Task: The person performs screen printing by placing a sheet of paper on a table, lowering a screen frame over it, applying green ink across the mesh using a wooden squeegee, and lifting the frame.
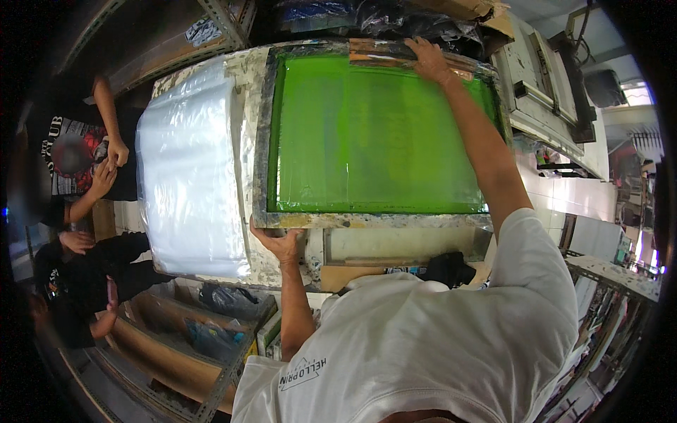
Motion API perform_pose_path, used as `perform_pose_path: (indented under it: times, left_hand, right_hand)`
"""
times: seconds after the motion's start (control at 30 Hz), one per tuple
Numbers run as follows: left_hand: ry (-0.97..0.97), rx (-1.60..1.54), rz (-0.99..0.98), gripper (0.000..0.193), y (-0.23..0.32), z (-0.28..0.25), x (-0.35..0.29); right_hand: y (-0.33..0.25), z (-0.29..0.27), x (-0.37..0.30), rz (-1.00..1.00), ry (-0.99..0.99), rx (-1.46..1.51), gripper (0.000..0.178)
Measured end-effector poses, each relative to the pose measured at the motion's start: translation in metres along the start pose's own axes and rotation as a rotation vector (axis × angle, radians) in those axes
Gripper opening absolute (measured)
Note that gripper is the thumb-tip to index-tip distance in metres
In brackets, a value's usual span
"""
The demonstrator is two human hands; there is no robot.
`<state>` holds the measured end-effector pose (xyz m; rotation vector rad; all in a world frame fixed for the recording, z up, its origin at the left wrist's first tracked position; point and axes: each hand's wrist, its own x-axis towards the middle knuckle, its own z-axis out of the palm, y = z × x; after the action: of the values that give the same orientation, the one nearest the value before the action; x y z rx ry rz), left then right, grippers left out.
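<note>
A screen printing frame (384, 220) with green mesh (395, 141) lies in front of me, over a paint-stained table (247, 120). At its near left corner my left hand (281, 245) grips the near edge from below, its fingers partly hidden by the frame. My right hand (429, 62) reaches across the mesh and holds the far edge, fingers curled over it. A brown strip (381, 55) runs along that far edge beside my right hand. Left of the frame lies a stack of clear plastic sheets or bags (190, 176), touched by neither hand.
Two people in black shirts (74, 158) are at the left, hands near their bodies. Shelving (169, 331) holding dark bags stands lower left. Dark plastic wrapping (423, 21) lies beyond the frame. White equipment (539, 84) is at the right, a rack (613, 282) lower right.
</note>
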<state>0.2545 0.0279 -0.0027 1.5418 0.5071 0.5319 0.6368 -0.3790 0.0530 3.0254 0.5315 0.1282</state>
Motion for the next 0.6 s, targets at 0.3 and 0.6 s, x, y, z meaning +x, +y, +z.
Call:
perform_pose_path:
  times: [0.3,0.6]
  left_hand:
    - [0.008,0.145,0.04,0.098,-0.002,-0.003,0.0]
    - [0.0,0.157,0.03,0.103,0.002,-0.004,-0.001]
  right_hand:
    - [0.001,-0.017,-0.02,-0.105,0.195,0.136,0.057]
    - [-0.019,-0.006,-0.036,-0.044,0.21,0.058,0.047]
